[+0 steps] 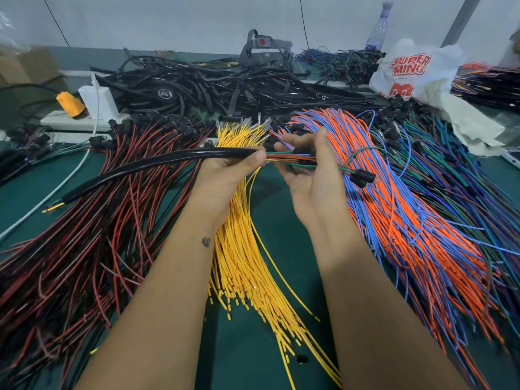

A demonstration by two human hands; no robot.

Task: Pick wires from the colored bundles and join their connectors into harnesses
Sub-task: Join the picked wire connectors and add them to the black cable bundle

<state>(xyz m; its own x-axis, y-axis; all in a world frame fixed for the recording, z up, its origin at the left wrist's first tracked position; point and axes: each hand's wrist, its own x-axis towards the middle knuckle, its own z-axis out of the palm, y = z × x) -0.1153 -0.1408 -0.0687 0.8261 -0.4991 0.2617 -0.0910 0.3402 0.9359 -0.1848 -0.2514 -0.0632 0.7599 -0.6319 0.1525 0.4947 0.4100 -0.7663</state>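
Observation:
My left hand [228, 173] grips the end of a black sleeve tube [135, 170] that curves away to the left. A thin bunch of mixed wires [292, 160] comes out of the tube and runs right into my right hand [312, 167], which holds it between thumb and fingers. Black connectors [363, 175] hang from those wires past my right palm. Under my hands lie the yellow bundle [247, 263], the red-and-black bundle [92, 235], the orange-and-blue bundle [408, 206] and a dark green-and-blue bundle [464, 178].
A heap of black tubing and straps [211, 85] fills the back of the green table [270, 235]. A white plastic bag [410, 71] and a bottle [380, 26] stand back right. A white power strip with an orange plug [70, 104] lies back left.

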